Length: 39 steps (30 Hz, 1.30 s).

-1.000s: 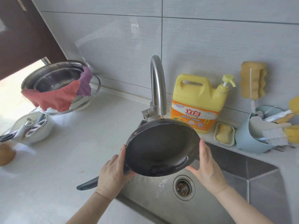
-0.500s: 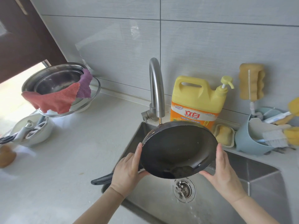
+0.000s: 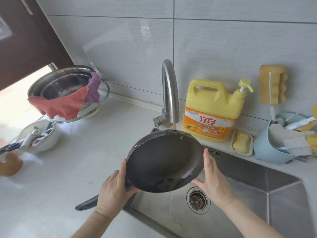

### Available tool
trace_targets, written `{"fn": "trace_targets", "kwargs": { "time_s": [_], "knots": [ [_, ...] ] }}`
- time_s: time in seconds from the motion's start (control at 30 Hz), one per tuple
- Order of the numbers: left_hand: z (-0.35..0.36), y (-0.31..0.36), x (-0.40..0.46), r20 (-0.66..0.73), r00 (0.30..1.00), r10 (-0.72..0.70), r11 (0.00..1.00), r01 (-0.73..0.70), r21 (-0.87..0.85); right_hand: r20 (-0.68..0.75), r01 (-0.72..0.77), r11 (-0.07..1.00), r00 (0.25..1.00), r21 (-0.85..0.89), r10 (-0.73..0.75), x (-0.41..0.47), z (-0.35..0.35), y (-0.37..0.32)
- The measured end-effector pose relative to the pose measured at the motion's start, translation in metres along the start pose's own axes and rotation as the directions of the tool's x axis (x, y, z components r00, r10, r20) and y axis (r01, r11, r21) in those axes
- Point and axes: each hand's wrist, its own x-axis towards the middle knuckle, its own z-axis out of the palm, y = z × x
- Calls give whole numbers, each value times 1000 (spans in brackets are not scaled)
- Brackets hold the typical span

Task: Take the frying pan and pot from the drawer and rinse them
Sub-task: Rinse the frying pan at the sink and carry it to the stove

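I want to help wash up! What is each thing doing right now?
frying pan: tilted over the sink, wet, held by both hands
left hand: grips pan rim
right hand: flat against pan rim
tap: spout over the pan's far rim
sink: unplugged

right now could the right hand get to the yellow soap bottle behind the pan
Probably yes, but not at once. The right hand is pressed flat on the frying pan rim, sharing its weight with the left hand. Once freed, the path to the soap bottle looks open, right of the faucet.
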Motion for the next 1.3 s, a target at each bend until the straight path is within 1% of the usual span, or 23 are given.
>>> {"fn": "trace_targets", "kwargs": {
  "time_s": [0.1,0.2,0.37,0.5,0.57,0.63,0.8,0.93,1.07,1.2,1.3],
  "knots": [
    [4,2,2,11,1000,5,1000,-5,0,-23,-5,1000,1000,0,5,-2,-2,4],
    [11,9,10,15,1000,13,999,-12,-40,-65,-24,1000,998,14,25,-9,-8,12],
    [22,35,30,-21,995,93,991,-95,-97,-132,-86,995,987,50,92,-24,-26,35],
    [29,53,41,11,990,143,977,-139,-160,-121,-156,987,980,32,159,-34,-42,49],
    [31,61,45,14,983,181,974,-178,-138,-137,-172,985,976,-11,169,-39,-49,56],
    [32,68,47,7,975,223,970,-221,-96,-201,-182,982,965,-50,169,-44,-53,63],
    [33,75,49,-36,954,298,953,-299,-41,-222,-227,973,951,-27,216,-53,-58,68],
    [32,71,47,-7,965,263,964,-263,-50,-231,-216,976,952,-31,203,-49,-57,65],
    [27,62,46,-4,973,230,972,-229,-56,-178,-181,984,968,3,178,-38,-51,58],
    [23,48,38,11,977,211,975,-210,-67,-160,-129,991,978,30,132,-27,-39,50],
    [17,38,32,-6,983,183,982,-183,-51,-129,-105,992,985,73,114,-19,-28,40]
  ]
}}
